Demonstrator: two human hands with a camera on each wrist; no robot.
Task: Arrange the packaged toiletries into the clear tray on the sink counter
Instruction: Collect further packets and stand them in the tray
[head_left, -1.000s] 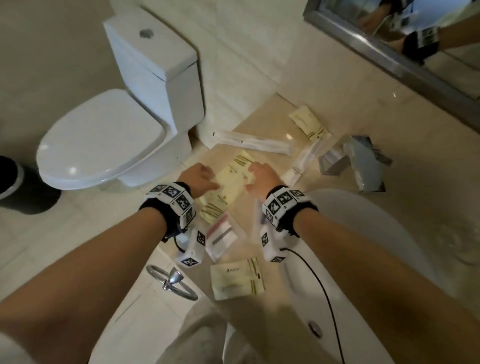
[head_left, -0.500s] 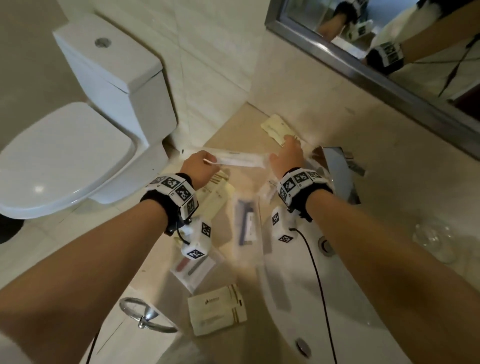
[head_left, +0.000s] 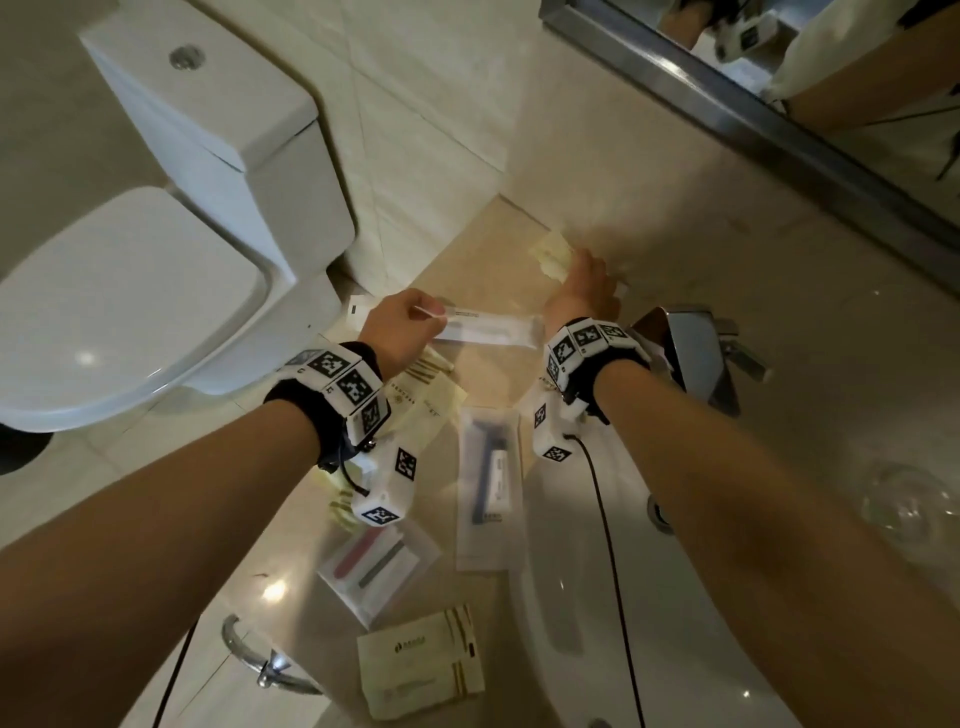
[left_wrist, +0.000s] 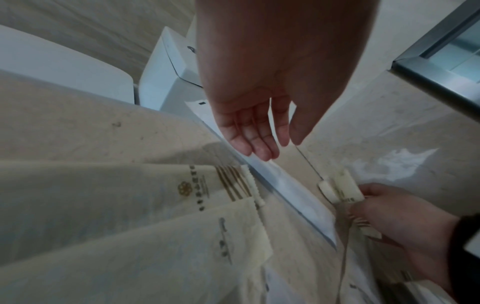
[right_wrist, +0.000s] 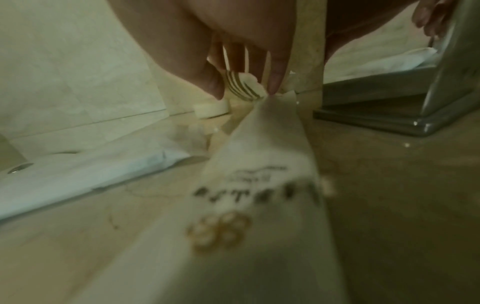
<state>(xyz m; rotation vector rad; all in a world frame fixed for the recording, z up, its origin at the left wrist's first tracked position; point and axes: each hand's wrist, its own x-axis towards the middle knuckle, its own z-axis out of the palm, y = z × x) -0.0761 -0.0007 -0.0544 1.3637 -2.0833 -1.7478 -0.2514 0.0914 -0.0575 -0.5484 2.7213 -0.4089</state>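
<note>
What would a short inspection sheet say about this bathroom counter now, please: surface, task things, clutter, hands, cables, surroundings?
Surface: glossy beige stone counter with a white basin set in it.
Job's things: long white paper packet, clear razor packet, clear packet of pink and green sticks, cream boxes and cream sachets lie loose; the clear tray cannot be made out.
Clutter: clear glass object, blurred.
Grippers: left hand is open over the long white paper packet; right hand pinches a gold-striped cream sachet.
Cables: black cable runs from the right wrist over the basin.
Surroundings: white toilet, chrome tap, metal-framed mirror.
</note>
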